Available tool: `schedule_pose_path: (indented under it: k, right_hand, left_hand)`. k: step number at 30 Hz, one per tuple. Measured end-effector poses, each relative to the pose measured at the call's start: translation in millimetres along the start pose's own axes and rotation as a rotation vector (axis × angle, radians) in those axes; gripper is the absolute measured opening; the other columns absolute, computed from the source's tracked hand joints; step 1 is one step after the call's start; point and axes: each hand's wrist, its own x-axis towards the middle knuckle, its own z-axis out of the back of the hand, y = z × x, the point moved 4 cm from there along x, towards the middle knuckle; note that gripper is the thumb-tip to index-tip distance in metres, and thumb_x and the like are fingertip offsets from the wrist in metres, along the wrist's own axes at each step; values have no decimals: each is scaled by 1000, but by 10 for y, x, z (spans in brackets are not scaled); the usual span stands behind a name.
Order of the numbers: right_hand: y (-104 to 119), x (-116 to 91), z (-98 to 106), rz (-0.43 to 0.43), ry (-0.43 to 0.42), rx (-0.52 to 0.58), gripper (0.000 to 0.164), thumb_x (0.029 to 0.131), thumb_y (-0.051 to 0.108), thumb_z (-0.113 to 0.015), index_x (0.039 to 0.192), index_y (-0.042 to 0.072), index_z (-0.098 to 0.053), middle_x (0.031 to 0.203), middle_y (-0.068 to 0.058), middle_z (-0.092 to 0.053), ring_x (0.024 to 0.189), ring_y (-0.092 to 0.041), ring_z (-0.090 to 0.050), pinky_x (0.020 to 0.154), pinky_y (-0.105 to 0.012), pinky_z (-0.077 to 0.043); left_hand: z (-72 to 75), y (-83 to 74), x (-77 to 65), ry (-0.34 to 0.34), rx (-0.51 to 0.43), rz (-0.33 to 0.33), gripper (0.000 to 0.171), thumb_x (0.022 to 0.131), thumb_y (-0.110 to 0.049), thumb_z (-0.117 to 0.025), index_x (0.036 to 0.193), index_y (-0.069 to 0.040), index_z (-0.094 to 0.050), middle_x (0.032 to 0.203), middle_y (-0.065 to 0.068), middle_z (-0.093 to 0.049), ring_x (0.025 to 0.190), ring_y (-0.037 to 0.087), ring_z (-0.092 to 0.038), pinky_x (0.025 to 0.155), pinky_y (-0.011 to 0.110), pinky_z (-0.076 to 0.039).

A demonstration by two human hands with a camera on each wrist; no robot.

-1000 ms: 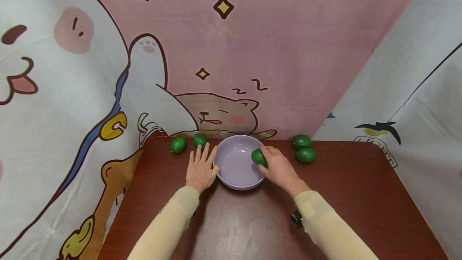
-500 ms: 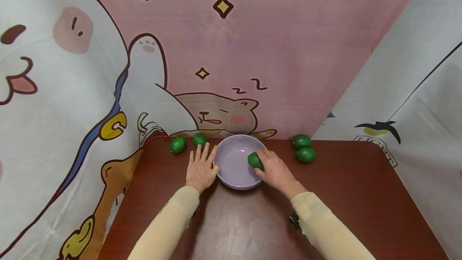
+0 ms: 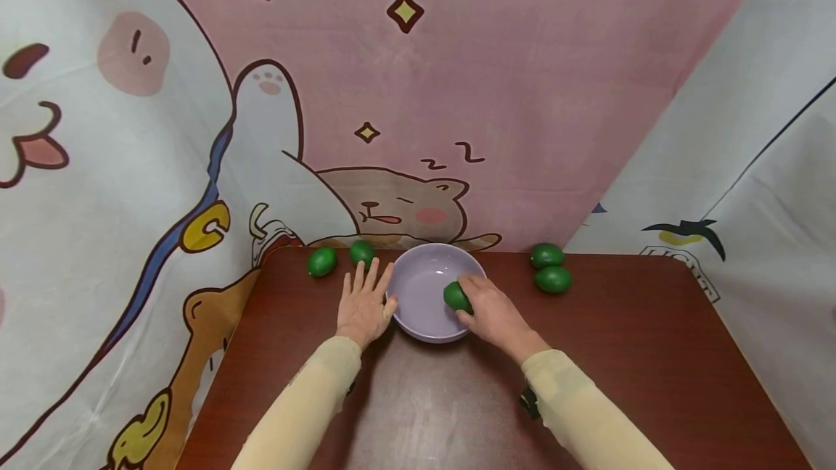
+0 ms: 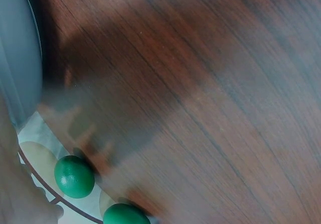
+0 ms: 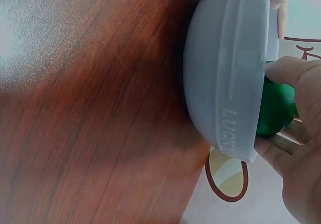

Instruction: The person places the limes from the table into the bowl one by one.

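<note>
A round lavender bowl (image 3: 424, 303) stands on the table between my hands. My right hand (image 3: 493, 314) grips a green lime (image 3: 456, 297) over the right side of the bowl. The right wrist view shows the thumb and fingers round the same lime (image 5: 277, 108), which is partly hidden behind the bowl wall (image 5: 225, 73). On the other side, my left hand (image 3: 363, 310) lies with straight, spread fingers and its thumb right at the bowl's left rim. Just beyond its fingertips is another lime (image 3: 361, 253), with a second lime (image 3: 322, 262) to its left.
Two more limes, a rear one (image 3: 546, 256) and a front one (image 3: 553, 280), lie side by side toward the back right. The brown wooden table (image 3: 431, 397) ends at a cartoon-printed cloth (image 3: 522, 93) hanging behind it.
My right hand has carried the lime from the bowl's right rim a little leftward and toward me, further over the bowl. The left hand and the other limes have stayed put.
</note>
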Motion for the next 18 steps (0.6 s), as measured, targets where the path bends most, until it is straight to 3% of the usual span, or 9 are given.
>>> schedule_pose_path:
  k: [18]
  right_hand:
    - [70, -30, -134, -37, 83, 21, 57, 79, 22, -77, 128, 1, -57, 122, -14, -61, 111, -27, -57, 90, -42, -50]
  left_hand:
    - [-4, 2, 4, 8, 8, 6, 65, 98, -51, -32, 157, -29, -14, 163, 6, -12, 149, 35, -10, 117, 55, -12]
